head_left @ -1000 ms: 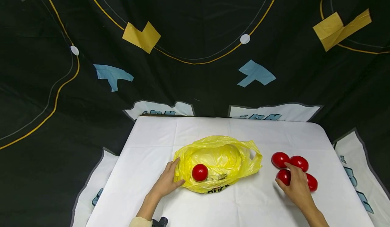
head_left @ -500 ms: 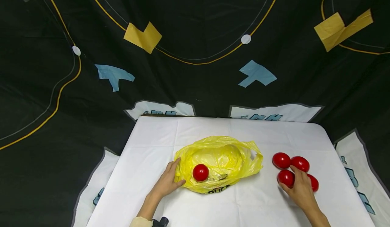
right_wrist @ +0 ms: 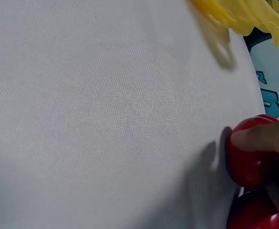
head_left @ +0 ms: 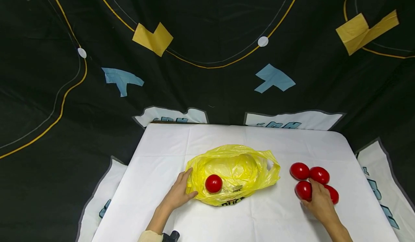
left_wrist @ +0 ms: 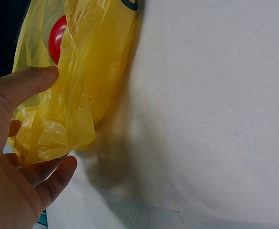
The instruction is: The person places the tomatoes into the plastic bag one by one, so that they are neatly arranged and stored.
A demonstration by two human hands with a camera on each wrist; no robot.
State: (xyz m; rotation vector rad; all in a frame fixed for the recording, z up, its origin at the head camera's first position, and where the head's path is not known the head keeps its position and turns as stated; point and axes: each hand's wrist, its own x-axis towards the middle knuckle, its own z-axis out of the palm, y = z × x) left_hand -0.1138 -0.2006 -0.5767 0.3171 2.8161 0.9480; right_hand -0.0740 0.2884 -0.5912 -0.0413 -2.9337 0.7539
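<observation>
A yellow plastic bag (head_left: 249, 170) lies with its mouth spread on the white table, a loop handle at its right end. One shiny red ball (head_left: 213, 183) sits in the bag. My left hand (head_left: 178, 195) grips the bag's left edge, thumb in front and fingers partly hidden behind the plastic in the left wrist view. At the right, several matching red balls stand in a tight cluster. My right hand (head_left: 319, 202) holds the front-left red ball (head_left: 303, 190), its thumb pressed on the side in the right wrist view. The hand partly covers another red ball (head_left: 332, 194).
Two more red balls, a left one (head_left: 299, 171) and a right one (head_left: 319, 175), sit just behind my right hand. White cloth covers the table (head_left: 259, 220). A black curtain (head_left: 194, 90) with taped-on shapes hangs behind it.
My right hand has shifted slightly right and toward me, with its thumb now lower on the front-left red ball. My left hand and the bag look unchanged.
</observation>
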